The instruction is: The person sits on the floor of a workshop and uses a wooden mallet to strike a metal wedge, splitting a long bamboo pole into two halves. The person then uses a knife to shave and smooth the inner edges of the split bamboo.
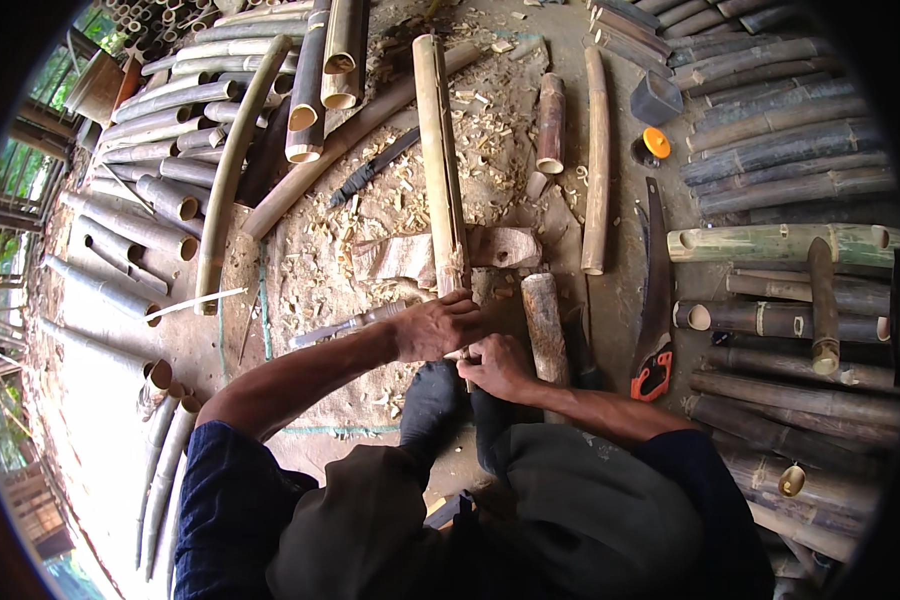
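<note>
A long bamboo pole (pixel 440 160) runs straight away from me, its near end resting on the wooden block (pixel 410 255) amid the chips, and it looks stiff, hollow and fairly light, with a smooth skin that could slip, so I judge the best hold is low at this near end, just on my side of the block. My left hand (pixel 438 327) is wrapped closed around that near end, and my right hand (pixel 498 367), just below it, is curled shut too, though I cannot tell what it grips. A short log (pixel 546 325) lies just right of the block, and a saw (pixel 655 300) farther right.

Long bamboo pole (pixel 440 160) across wooden block (pixel 505 247)
</note>
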Tool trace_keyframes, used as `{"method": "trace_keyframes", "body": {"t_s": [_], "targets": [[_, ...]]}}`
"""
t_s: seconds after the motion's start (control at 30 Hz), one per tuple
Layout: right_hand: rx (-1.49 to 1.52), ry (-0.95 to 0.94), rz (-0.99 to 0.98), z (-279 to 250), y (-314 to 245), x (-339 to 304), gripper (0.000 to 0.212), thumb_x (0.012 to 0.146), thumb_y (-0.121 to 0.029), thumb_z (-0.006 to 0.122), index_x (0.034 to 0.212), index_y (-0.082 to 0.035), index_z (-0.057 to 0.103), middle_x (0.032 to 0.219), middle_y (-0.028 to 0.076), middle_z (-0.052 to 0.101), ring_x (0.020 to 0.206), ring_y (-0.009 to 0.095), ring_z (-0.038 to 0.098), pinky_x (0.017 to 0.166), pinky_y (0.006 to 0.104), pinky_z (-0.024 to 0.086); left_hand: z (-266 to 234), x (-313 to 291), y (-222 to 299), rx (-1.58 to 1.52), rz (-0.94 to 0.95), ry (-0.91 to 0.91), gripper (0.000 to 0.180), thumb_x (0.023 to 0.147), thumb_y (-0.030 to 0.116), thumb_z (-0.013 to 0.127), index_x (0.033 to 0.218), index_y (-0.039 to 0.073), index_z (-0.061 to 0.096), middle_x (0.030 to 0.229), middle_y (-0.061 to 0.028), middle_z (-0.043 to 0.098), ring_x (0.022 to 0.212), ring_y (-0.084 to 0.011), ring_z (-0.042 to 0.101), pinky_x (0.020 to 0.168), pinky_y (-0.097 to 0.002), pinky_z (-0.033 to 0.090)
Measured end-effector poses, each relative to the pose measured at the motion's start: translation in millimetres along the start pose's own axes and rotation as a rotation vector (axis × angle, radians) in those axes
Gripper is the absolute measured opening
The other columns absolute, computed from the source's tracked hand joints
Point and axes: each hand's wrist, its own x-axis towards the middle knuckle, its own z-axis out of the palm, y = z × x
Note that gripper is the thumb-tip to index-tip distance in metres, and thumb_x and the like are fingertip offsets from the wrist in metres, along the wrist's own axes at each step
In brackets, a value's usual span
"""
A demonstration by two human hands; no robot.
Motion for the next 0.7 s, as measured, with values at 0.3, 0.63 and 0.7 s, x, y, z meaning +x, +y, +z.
{"method": "trace_keyframes", "body": {"t_s": [0.3,0.63,0.7], "targets": [[0.005,0.029,-0.014,2.2,1.8,-5.4,0.028,0.078,-0.027,0.075,0.067,-0.002,0.07,0.065,0.02,0.067,0.061,0.037,0.069,0.059,0.0477,0.053,8.1,-2.2,-2.6,-0.004,0.036,0.145,0.042,0.073,0.027,0.071,0.108,0.005,0.069,0.102,-0.0056,0.061,0.106,-0.0233,0.06,0.105,-0.0392,0.048],[0.062,-0.141,0.04,-35.1,-14.3,-4.7,0.026,0.076,-0.026,0.072,0.069,-0.002,0.071,0.059,0.017,0.065,0.055,0.028,0.067,0.056,0.0407,0.052,-20.9,3.4,-10.2,-0.086,0.09,0.114,0.024,0.078,0.026,0.072,0.093,0.009,0.066,0.093,-0.0041,0.061,0.095,-0.0213,0.059,0.09,-0.0354,0.05],[0.158,-0.209,0.079,-82.4,-41.5,2.3,0.03,0.073,-0.029,0.075,0.066,0.0,0.07,0.058,0.014,0.064,0.052,0.021,0.061,0.056,0.0377,0.051,-51.3,8.4,-8.4,-0.368,-0.012,0.158,0.029,0.08,0.023,0.077,0.096,0.003,0.065,0.092,-0.0096,0.062,0.092,-0.0282,0.062,0.084,-0.041,0.054]]}}
